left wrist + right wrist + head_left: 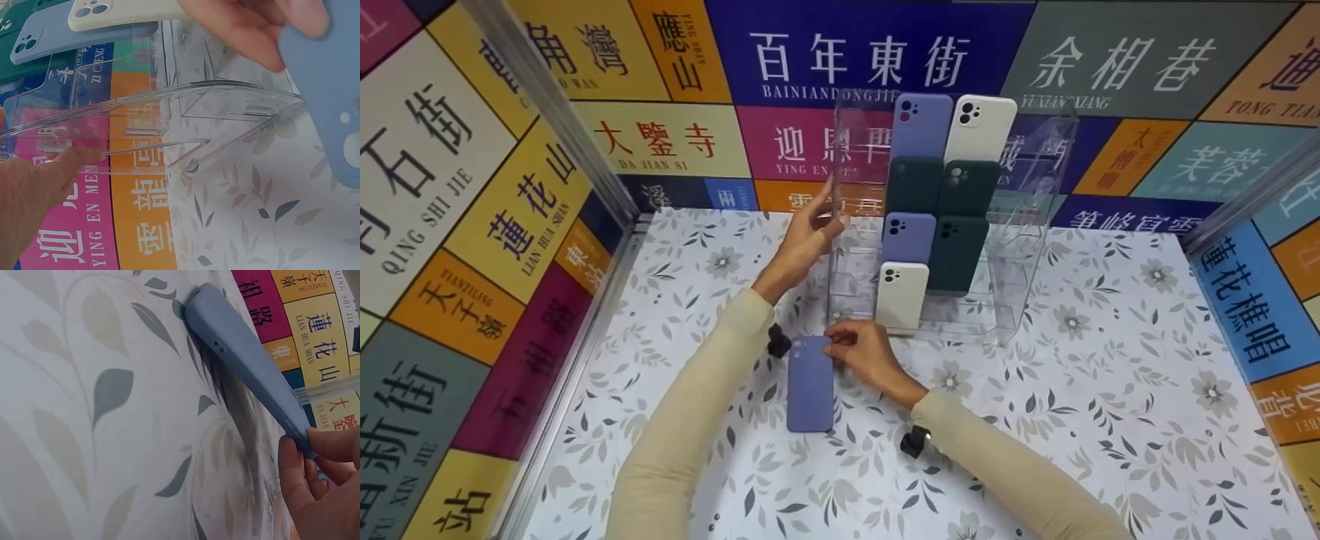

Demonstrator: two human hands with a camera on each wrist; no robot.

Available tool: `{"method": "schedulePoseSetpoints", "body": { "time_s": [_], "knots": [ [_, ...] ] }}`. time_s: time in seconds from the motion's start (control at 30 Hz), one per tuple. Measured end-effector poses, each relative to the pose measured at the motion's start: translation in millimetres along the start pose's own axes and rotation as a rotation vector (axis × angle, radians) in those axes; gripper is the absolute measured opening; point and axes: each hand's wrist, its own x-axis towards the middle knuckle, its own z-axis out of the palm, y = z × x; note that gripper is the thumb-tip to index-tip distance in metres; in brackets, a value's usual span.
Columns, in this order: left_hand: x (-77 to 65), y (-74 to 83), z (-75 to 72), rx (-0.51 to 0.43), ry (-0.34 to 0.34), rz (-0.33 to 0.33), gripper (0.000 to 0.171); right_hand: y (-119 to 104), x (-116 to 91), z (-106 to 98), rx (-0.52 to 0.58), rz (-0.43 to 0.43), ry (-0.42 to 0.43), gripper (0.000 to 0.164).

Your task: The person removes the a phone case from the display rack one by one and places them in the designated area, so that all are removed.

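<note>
At the left side of a clear tiered display stand (832, 289), my left hand (808, 238) grips the side panel between thumb and fingers. My right hand (874, 358) pinches a purple phone case (810, 390) by its top right corner, just in front of the stand. The case's back faces up in the head view; in the right wrist view its side edge (247, 363) slants above the patterned surface. On the stand, phone cases stand in two columns: purple (922, 135) and white (986, 139) on top, dark green (958, 259) and others below.
A white tabletop (1020, 450) with a leaf and flower print lies under everything. Panels of colourful street-name signs (675, 142) rise behind the stand and on both sides. The stand's back is close to the rear panel.
</note>
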Motion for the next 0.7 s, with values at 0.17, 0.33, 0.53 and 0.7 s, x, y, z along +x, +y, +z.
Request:
{"method": "schedulePoseSetpoints", "body": {
  "time_s": [0.17,0.33,0.53,0.7],
  "knots": [
    [-0.9,0.4,-0.2,0.001,-0.009,0.002,0.079,2,0,1,-0.02,0.025,-0.007,0.019],
    [-2.1,0.6,-0.3,0.009,-0.007,-0.001,0.078,2,-2,3,-0.011,0.038,-0.014,0.018],
    [-1.6,-0.6,0.1,0.004,-0.007,-0.006,0.077,4,-6,9,-0.017,0.033,-0.035,0.016],
    [-0.8,0.1,0.5,0.016,-0.003,-0.002,0.078,6,-6,12,-0.053,0.014,-0.05,0.016]
  ]
}}
